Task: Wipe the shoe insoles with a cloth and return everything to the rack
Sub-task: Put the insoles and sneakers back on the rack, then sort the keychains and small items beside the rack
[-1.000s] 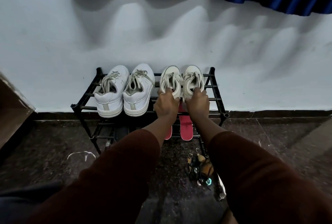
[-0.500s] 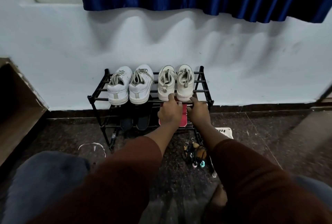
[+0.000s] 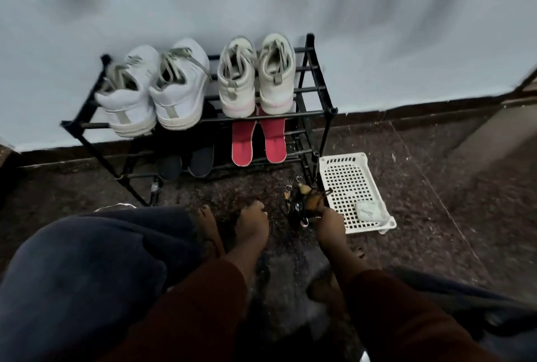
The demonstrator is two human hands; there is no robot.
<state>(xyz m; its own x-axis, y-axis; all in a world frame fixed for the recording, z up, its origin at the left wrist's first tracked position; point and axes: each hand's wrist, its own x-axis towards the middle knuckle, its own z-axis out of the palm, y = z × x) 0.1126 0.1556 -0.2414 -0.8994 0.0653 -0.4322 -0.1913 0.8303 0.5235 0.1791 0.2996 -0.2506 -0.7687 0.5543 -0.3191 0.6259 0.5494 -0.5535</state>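
Across the top, from 9 to 3 o'clock, a pale wall [image 3: 377,27]; below it a dark speckled floor [image 3: 436,231]. At 8 o'clock, large and close, a knee in dark trousers [image 3: 87,260].

At 12 o'clock, against the wall, a black two-tier rack [image 3: 315,113].
- Top tier, 11 o'clock side: white sneakers [image 3: 154,94], heels toward the camera, overhanging the front bar.
- Top tier, 1 o'clock side: cream sneakers [image 3: 236,85], side by side and touching, heels also outward.
- Lower tier, directly under the cream pair: red insoles [image 3: 273,141], lying flat, heel ends forward.
- Lower tier, at 9 o'clock of those: a dark pair [image 3: 200,162], insoles or slippers, too dim to tell.

At 3 o'clock of the rack's right foot, on the floor, a white perforated basket [image 3: 343,157].

Nearer the camera, two maroon sleeves [image 3: 197,303]. Left hand [image 3: 251,222] at 6 o'clock of the red insoles, above the floor, fingers loose, holding nothing. Right hand [image 3: 329,223] at 3 o'clock of it, fingers curled onto a bunch of keys [image 3: 308,202] on the floor just beside the basket, gripping it as far as the blur shows.

In the basket's 5 o'clock corner, a pale green cloth [image 3: 370,210], folded small.
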